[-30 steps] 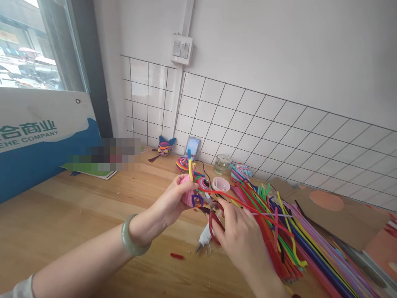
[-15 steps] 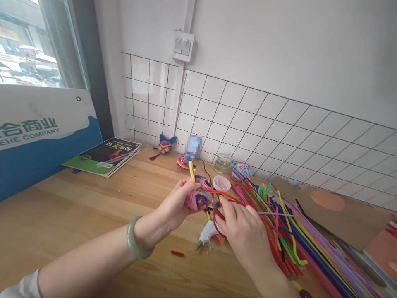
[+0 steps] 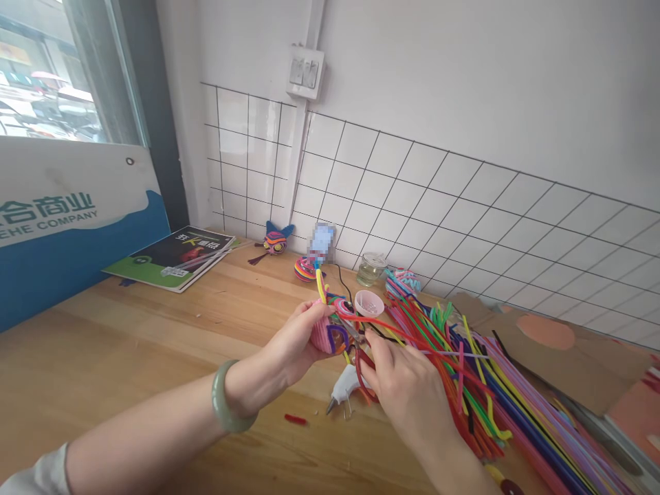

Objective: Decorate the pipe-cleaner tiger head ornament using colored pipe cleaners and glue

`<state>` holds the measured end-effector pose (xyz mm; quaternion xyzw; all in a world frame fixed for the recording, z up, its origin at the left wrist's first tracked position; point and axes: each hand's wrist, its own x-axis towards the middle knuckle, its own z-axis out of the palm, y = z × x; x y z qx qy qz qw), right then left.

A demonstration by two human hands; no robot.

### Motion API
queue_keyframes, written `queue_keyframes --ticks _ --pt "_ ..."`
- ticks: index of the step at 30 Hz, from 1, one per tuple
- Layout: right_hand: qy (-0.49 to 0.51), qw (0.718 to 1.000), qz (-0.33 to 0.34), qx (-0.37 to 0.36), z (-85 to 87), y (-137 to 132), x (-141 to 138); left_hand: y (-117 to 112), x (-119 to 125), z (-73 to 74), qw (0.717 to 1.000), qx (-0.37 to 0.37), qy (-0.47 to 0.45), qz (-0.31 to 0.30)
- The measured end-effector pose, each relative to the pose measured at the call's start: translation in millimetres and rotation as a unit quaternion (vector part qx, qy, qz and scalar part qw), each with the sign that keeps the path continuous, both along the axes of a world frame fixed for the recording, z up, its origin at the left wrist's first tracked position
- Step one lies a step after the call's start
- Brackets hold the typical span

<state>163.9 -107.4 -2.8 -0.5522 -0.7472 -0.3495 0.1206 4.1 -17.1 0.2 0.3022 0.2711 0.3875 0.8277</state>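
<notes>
My left hand (image 3: 302, 330) grips a pipe-cleaner figure (image 3: 323, 335), pink with a purple outline, coloured swirls and a yellow piece sticking up. In my right hand (image 3: 407, 385) are scissors (image 3: 365, 363) with dark red handles, their blades pointing left against the figure. A long red pipe cleaner (image 3: 384, 322) runs from the figure to the right, above the blades. Whether the blades have closed on it I cannot make out. Below the hands lies a white glue gun (image 3: 346, 383), its nozzle toward me. A short red pipe-cleaner piece (image 3: 295, 419) rests on the table nearby.
Many loose pipe cleaners (image 3: 520, 392) cover the right side. A pink bowl (image 3: 369, 304), a glass jar (image 3: 370, 269), a blurred phone (image 3: 322, 242) and a blue-eared pipe-cleaner head (image 3: 276, 239) stand along the wall. A book (image 3: 178, 258) lies back left, cardboard (image 3: 546, 344) at right.
The figure and scissors have shifted very slightly to the right, and the scissor handles look a little closer together. Both hands keep their holds.
</notes>
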Motion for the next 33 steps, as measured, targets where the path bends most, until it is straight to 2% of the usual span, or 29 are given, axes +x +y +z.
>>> queue_keyframes --ticks 6,13,26,33 --pt "-0.022 1.000 -0.004 -0.004 -2.7 3 1 4 1 -5.7 1.000 0.003 -0.002 -0.008" --pt "-0.030 0.999 -0.007 -0.010 -6.7 10 5 7 1 -2.9 1.000 0.008 -0.003 -0.019" --pt "-0.061 0.998 0.009 -0.012 -1.6 15 4 12 2 -9.8 0.999 -0.008 -0.015 -0.041" --pt "-0.055 0.998 0.017 -0.016 -1.7 16 3 10 0 -3.6 0.998 -0.019 -0.034 -0.050"
